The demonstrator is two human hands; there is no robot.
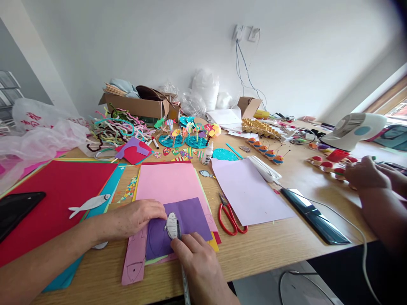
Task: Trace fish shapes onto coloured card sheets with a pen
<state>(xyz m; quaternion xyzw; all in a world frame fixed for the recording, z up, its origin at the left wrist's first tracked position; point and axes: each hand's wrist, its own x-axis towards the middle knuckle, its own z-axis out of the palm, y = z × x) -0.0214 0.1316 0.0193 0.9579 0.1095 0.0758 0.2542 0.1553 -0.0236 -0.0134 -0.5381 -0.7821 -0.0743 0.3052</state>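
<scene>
"Right hand in front, low over the table's near edge. Rest, big to small?"

"Wooden table. Red-topped stack, along the left side. Pink-topped stack, left of middle. Lavender sheet, to its right. Purple sheet, over the near part of the pink-topped stack, toward the front edge. Pink strip sticks out at its left. Scissors, red handles, lying by the lavender sheet. Pen. Smallest, fish cutout, on the purple sheet."

"How far along?"

"Pink strip has fish lines drawn, shape not cut free. Purple sheet has a curved outline on its left part, uncut too. Around the cutout, can't see if a line is down. One white fish is already cut, lying on the red-topped stack."

"Hands?"

"Right one's closed round the pen, pen running up along the cutout's right side. Left hand is palm down, fingers close together, tips at the cutout's left side, resting on the paper. Pinching or just pressing? Can't tell, thumb's hidden. Two hands apart, cutout between them."

"Anyone else?"

"Co-worker's hands, table's right side, close together. What they hold, can't tell."
</scene>
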